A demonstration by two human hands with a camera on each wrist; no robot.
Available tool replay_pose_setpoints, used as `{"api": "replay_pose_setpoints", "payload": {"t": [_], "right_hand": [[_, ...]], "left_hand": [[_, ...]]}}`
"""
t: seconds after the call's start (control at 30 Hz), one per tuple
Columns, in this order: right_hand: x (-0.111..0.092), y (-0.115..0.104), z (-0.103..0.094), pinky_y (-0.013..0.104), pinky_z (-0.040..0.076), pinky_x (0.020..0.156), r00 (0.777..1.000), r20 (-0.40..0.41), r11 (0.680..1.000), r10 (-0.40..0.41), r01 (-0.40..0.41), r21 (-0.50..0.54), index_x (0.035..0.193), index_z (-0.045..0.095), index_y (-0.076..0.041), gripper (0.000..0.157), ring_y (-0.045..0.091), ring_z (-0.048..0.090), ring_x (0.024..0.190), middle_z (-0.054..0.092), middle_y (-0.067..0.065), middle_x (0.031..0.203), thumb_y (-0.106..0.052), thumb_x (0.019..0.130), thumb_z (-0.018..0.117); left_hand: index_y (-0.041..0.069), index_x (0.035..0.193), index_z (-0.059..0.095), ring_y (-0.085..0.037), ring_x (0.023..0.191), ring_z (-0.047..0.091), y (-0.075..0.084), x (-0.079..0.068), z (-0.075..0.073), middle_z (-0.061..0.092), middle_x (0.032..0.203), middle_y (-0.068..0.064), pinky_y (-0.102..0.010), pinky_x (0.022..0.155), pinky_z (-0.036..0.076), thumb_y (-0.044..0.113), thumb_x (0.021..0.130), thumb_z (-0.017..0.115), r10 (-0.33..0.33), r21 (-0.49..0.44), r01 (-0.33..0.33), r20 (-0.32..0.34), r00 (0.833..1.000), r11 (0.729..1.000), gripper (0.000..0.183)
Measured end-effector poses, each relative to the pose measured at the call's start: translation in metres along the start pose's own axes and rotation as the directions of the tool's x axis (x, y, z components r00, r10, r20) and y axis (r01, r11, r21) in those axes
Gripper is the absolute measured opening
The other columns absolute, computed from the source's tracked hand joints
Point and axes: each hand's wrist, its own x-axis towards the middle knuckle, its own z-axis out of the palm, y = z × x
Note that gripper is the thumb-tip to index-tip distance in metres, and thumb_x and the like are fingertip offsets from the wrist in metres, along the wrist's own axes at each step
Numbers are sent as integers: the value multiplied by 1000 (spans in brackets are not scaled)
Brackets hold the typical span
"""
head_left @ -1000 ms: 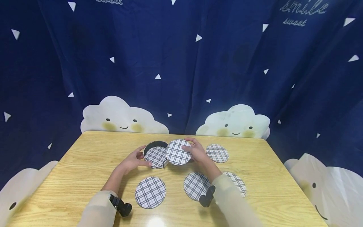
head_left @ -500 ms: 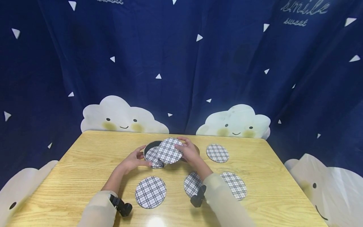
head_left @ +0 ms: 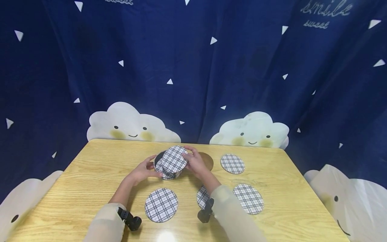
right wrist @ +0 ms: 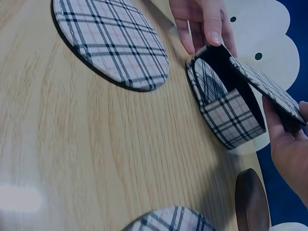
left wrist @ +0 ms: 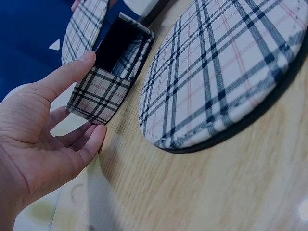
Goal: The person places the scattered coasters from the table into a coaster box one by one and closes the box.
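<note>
My left hand (head_left: 143, 172) holds the left side of a round, open-topped plaid coaster holder (right wrist: 235, 120), thumb at the rim and fingers around the wall. The holder has a black inner wall, a gap in its side and a plaid surface inside. Between thumb and fingers, my right hand (head_left: 196, 164) pinches a round plaid coaster (head_left: 174, 159) with a dark underside. That coaster is tilted over the holder's right part and hides much of its opening. In the right wrist view, its lower edge is close to the rim; contact is unclear.
Several plaid coasters lie flat: one in front (head_left: 161, 205), one partly under the right forearm (head_left: 203, 197), one at right (head_left: 248, 199), one at back right (head_left: 232, 163). A brown round piece (head_left: 207, 161) lies behind my right hand. A blue curtain hangs behind the table (head_left: 99, 168).
My right hand has carried the coaster leftward from beside the holder to over it, uncovering the brown round piece. My left hand has stayed on the holder.
</note>
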Motion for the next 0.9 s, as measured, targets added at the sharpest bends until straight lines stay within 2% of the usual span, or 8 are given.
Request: {"api": "replay_pose_setpoints", "payload": {"t": [0.13, 0.37, 0.63, 0.9], "right_hand": [[1, 1, 5, 22, 52, 68, 1000, -8, 1000, 2, -2, -17, 140, 33, -11, 45, 12, 59, 81, 57, 11, 110, -9, 96, 45], [0, 3, 12, 20, 48, 62, 1000, -4, 998, 20, -20, -55, 141, 33, -14, 46, 9, 57, 76, 57, 9, 107, -11, 98, 45], [-2, 3, 16, 20, 35, 53, 1000, 0, 996, 20, -20, -89, 140, 34, -14, 44, 6, 46, 60, 54, 4, 93, -11, 98, 44], [-1, 7, 20, 16, 33, 46, 999, -5, 991, 36, -36, -132, 139, 36, -16, 42, 5, 40, 53, 58, 9, 105, -12, 98, 45]], "left_hand": [[10, 150, 13, -42, 133, 36, 0, 1, -1, 37, 142, -28, -53, 109, 32, 17, 73, 79, 1, -23, -1, -5, 1000, 1000, 102], [8, 150, 14, -43, 131, 37, 0, 1, 0, 37, 141, -29, -55, 107, 33, 18, 73, 79, 0, 6, 0, -10, 1000, 1000, 101], [10, 150, 14, -43, 132, 36, 1, 2, -1, 37, 143, -28, -55, 108, 33, 22, 73, 79, -9, 15, 9, -13, 1000, 1000, 102], [10, 150, 14, -43, 131, 38, 0, 1, -1, 38, 142, -28, -55, 107, 34, 21, 73, 79, -8, 14, 8, -12, 1000, 1000, 102]]}}
